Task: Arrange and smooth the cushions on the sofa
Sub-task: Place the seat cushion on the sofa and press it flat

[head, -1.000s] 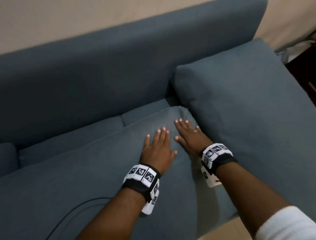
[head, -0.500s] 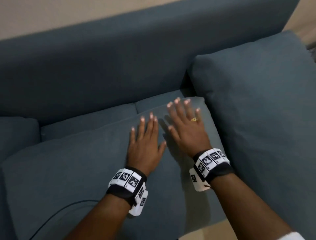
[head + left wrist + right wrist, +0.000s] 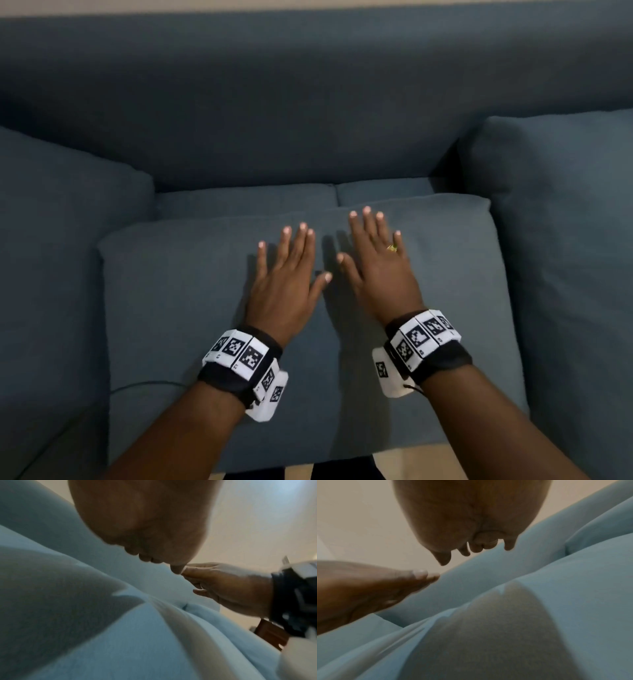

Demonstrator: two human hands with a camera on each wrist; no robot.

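Observation:
A blue-grey cushion (image 3: 171, 291) lies flat across the sofa seat, in the middle. My left hand (image 3: 287, 274) and right hand (image 3: 376, 260) are side by side over its far half, palms down, fingers straight and slightly spread. The right hand wears a gold ring (image 3: 392, 247). In the wrist views the left hand (image 3: 145, 520) and right hand (image 3: 471, 513) cast shadows on the cushion (image 3: 120, 642) and seem to sit a little above the fabric; contact is unclear. Neither hand holds anything.
A matching cushion (image 3: 51, 257) lies at the left and another cushion (image 3: 565, 240) at the right, each against the sofa backrest (image 3: 274, 102). Seat cushions (image 3: 246, 198) show behind the middle one. A thin dark cable (image 3: 147, 383) crosses its near left corner.
Both hands have moved left from the cushion's far right corner toward its middle. The fingers have spread, and the view has swung to face the sofa squarely.

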